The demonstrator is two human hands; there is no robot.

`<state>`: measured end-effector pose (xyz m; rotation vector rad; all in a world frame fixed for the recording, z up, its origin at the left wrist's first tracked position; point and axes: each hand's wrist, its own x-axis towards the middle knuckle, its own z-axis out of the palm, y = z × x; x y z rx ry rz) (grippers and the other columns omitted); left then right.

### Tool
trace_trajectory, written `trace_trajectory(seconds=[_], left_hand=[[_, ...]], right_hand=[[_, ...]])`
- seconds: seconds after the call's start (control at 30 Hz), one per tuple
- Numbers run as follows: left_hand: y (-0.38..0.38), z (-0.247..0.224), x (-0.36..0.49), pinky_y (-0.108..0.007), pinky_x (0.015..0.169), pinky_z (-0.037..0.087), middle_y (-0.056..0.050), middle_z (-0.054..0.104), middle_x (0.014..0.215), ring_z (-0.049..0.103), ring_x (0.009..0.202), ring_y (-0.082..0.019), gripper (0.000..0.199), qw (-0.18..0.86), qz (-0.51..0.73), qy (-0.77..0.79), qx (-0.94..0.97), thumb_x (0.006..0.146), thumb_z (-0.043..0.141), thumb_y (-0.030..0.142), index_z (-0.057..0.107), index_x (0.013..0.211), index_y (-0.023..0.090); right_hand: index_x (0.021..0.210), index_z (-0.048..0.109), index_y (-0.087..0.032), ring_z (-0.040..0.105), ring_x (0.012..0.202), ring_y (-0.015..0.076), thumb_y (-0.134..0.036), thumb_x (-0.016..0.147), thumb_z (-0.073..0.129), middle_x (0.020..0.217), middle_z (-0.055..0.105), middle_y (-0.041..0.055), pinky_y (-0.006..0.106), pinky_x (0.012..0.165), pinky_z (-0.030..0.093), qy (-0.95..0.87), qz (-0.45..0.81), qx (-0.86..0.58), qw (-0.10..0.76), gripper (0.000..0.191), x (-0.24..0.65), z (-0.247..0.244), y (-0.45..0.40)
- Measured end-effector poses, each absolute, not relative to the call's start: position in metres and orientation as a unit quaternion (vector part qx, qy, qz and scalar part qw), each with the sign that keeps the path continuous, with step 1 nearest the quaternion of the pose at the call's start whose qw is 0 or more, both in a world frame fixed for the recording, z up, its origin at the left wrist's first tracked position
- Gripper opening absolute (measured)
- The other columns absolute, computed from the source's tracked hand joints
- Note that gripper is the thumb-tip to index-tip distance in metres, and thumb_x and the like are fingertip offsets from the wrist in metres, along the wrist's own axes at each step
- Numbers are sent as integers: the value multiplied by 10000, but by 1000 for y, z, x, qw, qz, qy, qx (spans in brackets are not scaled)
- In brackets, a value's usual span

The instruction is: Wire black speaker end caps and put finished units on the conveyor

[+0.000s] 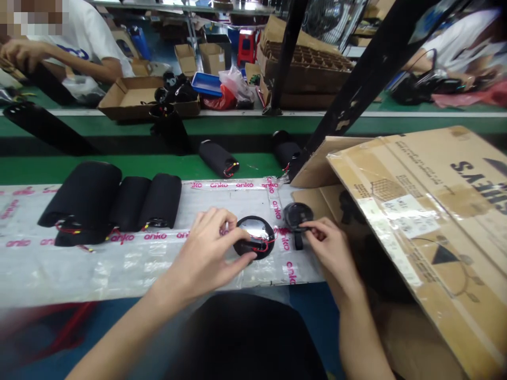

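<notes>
Left hand [212,245], thumb and forefinger parted, reaches over the left side of one wired black disc [260,228] behind the worktop's [150,277] front edge; whether it grips, I cannot tell. Just right, one round black part [297,214] is pinched by the right hand [330,245], beside one carton [435,184].

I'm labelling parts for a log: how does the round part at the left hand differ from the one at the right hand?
The disc at the left hand has red wires; none show on the cap at the right hand.
The disc has a shiny, silvery middle, while the cap looks dark throughout.
The disc looks wider in the picture than the cap.
Both are roundish, with black rims.
</notes>
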<state>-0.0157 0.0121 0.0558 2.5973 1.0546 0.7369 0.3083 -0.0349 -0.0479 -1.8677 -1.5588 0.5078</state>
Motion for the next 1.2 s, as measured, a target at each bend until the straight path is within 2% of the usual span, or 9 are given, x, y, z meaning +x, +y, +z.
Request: trace_trajectory(seconds=[0.13,0.27,0.37,0.47,0.57,0.67,0.83,1.1,1.2], left_hand=[[9,53,-1,-476,923,458,-151,623,1246,570,1136,-343,314,96,175,377,905,891,697,238,659,1200,193],[14,58,5,-492,936,451,-174,623,1269,578,1152,-359,305,81,159,402,898,921,691,278,635,1204,179],[17,59,3,-485,938,441,-157,619,1253,576,1158,-345,146,89,161,372,910,983,656,260,679,1113,197],[22,58,-1,-472,998,436,-112,626,1216,589,1173,-299,73,152,175,340,911,1019,624,207,694,1000,214],[26,54,-3,-450,1074,439,-71,651,1214,611,1221,-263,36,257,201,352,877,1008,674,220,705,994,233],[25,47,-2,-427,1095,450,-55,686,1228,634,1239,-244,27,316,255,361,840,982,713,216,729,974,237],[18,36,1,-421,1031,452,-44,789,1113,661,1134,-241,40,286,335,343,829,963,738,190,732,980,225],[4,22,18,-411,1035,397,17,843,1050,691,1106,-217,91,259,411,343,804,976,783,180,707,970,230],[-4,15,29,-417,1007,370,28,836,971,703,1057,-220,100,207,438,372,791,968,795,165,721,970,233]], right_hand=[[1127,799,-214,712,879,251,-174,964,535,987,675,79,408,845,589,-647,237,-673,267,313,290,-51,-44],[1329,709,-286,700,960,244,-203,979,614,1184,637,89,428,893,607,-650,200,-650,339,372,272,-14,-55],[1269,723,-337,674,1013,247,-154,983,614,1172,606,81,435,903,610,-723,193,-555,363,356,247,22,-62],[1258,719,-273,619,1018,285,-134,954,616,1153,593,118,468,855,605,-799,153,-507,285,349,225,44,-62],[1123,709,-188,582,962,303,-167,951,616,1105,588,149,478,799,577,-821,110,-520,208,196,213,50,-56],[1031,671,-197,585,977,301,-141,942,599,1071,592,130,459,810,553,-827,124,-515,189,127,210,52,-51],[967,628,-240,634,972,227,-125,942,635,1041,611,55,379,875,540,-765,268,-495,313,118,212,51,-44],[907,599,-251,640,684,172,-402,981,702,756,625,-16,305,693,556,-481,406,-575,522,197,210,7,-46],[861,622,-243,650,669,174,-509,926,752,802,648,-2,312,625,603,-412,492,-543,541,303,213,0,-46]])
